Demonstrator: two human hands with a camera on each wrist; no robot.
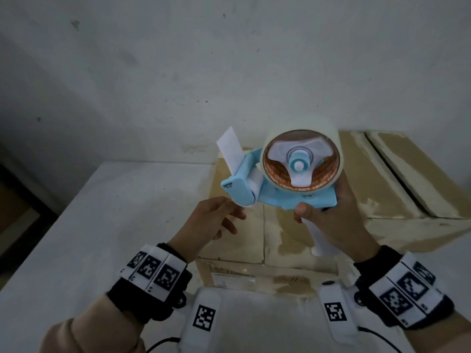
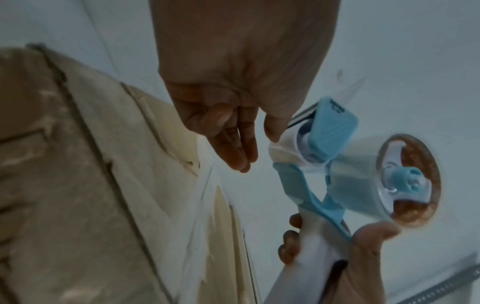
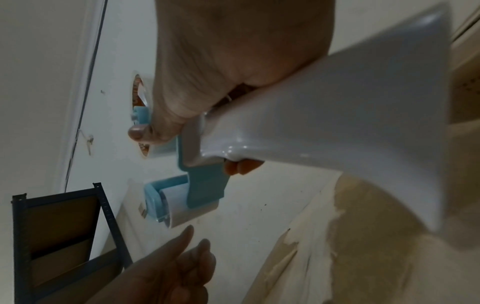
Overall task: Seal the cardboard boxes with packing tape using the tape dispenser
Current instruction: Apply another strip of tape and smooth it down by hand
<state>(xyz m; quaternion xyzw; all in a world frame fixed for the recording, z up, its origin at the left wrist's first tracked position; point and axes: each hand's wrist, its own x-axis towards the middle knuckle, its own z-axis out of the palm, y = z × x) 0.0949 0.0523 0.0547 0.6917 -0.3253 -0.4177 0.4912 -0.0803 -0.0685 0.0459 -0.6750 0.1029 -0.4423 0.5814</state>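
Your wrists carry black bands with square black-and-white markers, nearest the head camera. Your right hand has its fingers wrapped round the white handle of the blue dispenser, lifted above the box. Its tape roll faces you, orange print on the core too blurred to read. Small dark lettering on the blue roller guard seems to read "SOTEO", though I can't be sure. Your left hand has loose, slightly spread fingers, thumb and forefinger right at the tape end by the white roller; whether they pinch it is unclear. Box and second box sit on the white desk.
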